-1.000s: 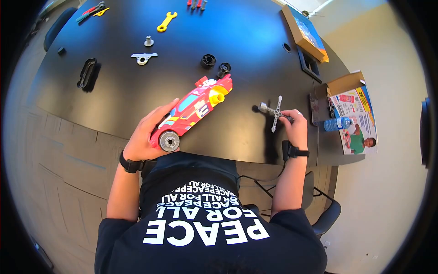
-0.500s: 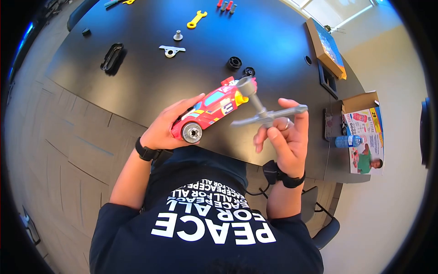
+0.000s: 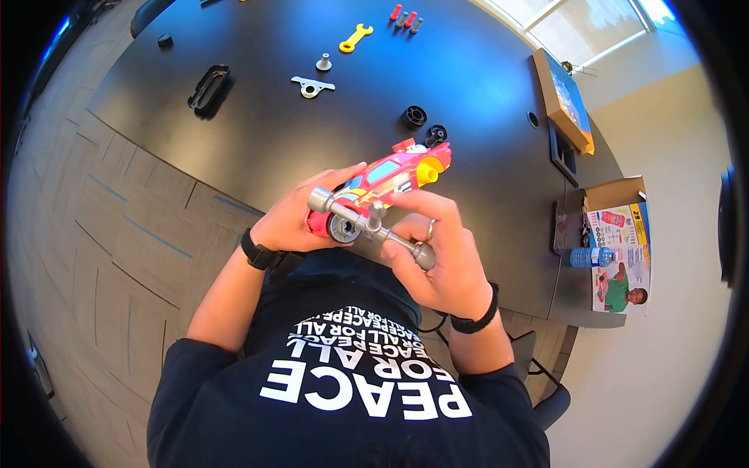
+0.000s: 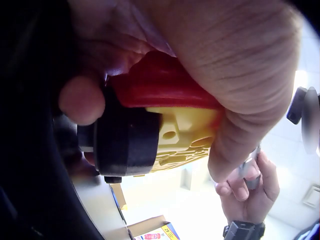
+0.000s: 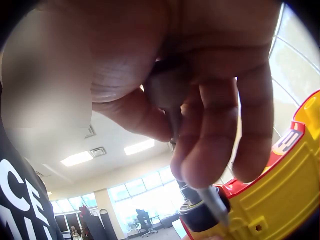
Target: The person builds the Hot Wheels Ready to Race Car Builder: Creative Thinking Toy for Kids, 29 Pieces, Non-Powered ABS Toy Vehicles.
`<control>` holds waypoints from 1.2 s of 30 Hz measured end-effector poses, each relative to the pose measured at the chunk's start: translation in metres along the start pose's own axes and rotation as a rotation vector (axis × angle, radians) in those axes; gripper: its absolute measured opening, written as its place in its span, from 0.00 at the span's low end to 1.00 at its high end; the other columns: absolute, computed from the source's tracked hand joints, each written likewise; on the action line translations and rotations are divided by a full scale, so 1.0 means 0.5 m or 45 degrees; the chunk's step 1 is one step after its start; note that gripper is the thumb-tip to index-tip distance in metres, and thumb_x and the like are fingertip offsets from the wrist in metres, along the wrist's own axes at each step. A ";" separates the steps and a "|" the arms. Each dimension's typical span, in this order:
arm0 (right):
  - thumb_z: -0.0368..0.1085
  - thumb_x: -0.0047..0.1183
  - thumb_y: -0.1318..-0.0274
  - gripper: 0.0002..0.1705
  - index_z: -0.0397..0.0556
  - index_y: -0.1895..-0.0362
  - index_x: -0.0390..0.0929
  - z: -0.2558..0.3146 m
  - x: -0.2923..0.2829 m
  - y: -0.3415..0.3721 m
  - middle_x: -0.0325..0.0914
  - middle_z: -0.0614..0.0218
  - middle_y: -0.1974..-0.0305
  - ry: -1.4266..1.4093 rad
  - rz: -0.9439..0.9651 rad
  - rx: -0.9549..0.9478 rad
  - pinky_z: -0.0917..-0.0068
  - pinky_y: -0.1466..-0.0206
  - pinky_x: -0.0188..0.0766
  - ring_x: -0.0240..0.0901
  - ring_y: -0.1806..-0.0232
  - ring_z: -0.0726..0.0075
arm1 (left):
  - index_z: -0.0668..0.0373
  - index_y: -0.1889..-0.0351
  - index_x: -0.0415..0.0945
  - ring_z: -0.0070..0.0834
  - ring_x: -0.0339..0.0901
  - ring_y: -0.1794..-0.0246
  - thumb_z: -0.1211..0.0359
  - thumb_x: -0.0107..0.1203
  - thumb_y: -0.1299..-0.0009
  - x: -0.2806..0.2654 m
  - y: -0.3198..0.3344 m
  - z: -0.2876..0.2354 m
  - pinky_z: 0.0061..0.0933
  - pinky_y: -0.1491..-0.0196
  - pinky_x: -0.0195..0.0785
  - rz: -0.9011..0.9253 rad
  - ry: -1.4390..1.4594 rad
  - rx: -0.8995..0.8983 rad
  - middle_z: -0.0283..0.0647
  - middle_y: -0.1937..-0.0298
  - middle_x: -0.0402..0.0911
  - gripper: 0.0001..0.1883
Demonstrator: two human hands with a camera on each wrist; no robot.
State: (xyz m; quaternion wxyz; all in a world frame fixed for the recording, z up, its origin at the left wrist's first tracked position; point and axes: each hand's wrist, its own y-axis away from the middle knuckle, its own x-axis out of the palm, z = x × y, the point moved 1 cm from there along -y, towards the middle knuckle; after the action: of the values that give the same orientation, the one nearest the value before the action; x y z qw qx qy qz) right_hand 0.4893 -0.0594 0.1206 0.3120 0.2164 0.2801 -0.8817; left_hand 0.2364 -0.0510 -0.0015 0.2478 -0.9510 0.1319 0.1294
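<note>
The left hand (image 3: 292,222) grips the rear of a red toy car (image 3: 382,178), whose grey-hubbed wheel (image 3: 344,228) faces up toward the head view. In the left wrist view the left thumb lies over the red body and yellow underside (image 4: 185,137), beside a black wheel (image 4: 127,140). A grey cross-shaped wrench (image 3: 374,220) is pinched by the right hand (image 3: 441,261), over the car's wheel in the head view. Whether wrench and wheel touch cannot be told. The right fingers (image 5: 210,150) curl round the wrench in the right wrist view.
Beyond the car lie two black wheels (image 3: 414,116), a grey bracket (image 3: 313,86), a grey peg (image 3: 324,62), a yellow wrench (image 3: 356,38), a black tray-like part (image 3: 208,87) and several red and grey bolts (image 3: 402,19). At right are boxes (image 3: 620,226) and a water bottle (image 3: 591,257).
The right hand has brought the grey wrench leftward from the table's right side to the car and turned it. The left hand still grips the car.
</note>
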 end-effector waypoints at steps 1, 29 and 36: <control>0.24 0.60 0.25 0.37 0.41 0.18 0.61 0.002 0.000 0.003 0.87 0.64 0.65 -0.097 -0.007 0.020 0.70 0.59 0.78 0.84 0.66 0.72 | 0.63 0.13 0.67 0.46 0.82 0.25 0.58 0.84 0.38 0.001 0.001 0.000 0.44 0.24 0.71 0.000 0.001 0.002 0.52 0.20 0.80 0.56; 0.43 0.57 0.14 0.21 0.67 0.29 0.61 -0.034 -0.042 0.033 0.77 0.61 0.60 -1.022 -0.204 -0.142 0.29 0.43 0.87 0.80 0.66 0.61 | 0.60 0.12 0.67 0.49 0.79 0.24 0.62 0.83 0.39 -0.001 0.002 0.004 0.44 0.22 0.69 0.026 -0.003 -0.020 0.52 0.20 0.78 0.55; 0.43 0.62 0.17 0.21 0.48 0.37 0.67 -0.006 -0.047 0.047 0.84 0.57 0.59 -0.972 -0.458 0.012 0.52 0.41 0.85 0.82 0.70 0.63 | 0.62 0.12 0.66 0.46 0.80 0.25 0.58 0.85 0.40 0.001 0.002 0.011 0.42 0.22 0.68 0.027 0.033 -0.034 0.51 0.21 0.79 0.58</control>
State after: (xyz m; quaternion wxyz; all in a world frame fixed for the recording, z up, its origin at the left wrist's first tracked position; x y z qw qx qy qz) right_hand 0.5225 -0.0626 0.1231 0.2336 -0.1765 0.1736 -0.9403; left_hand 0.2354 -0.0494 -0.0067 0.2319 -0.9544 0.1437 0.1213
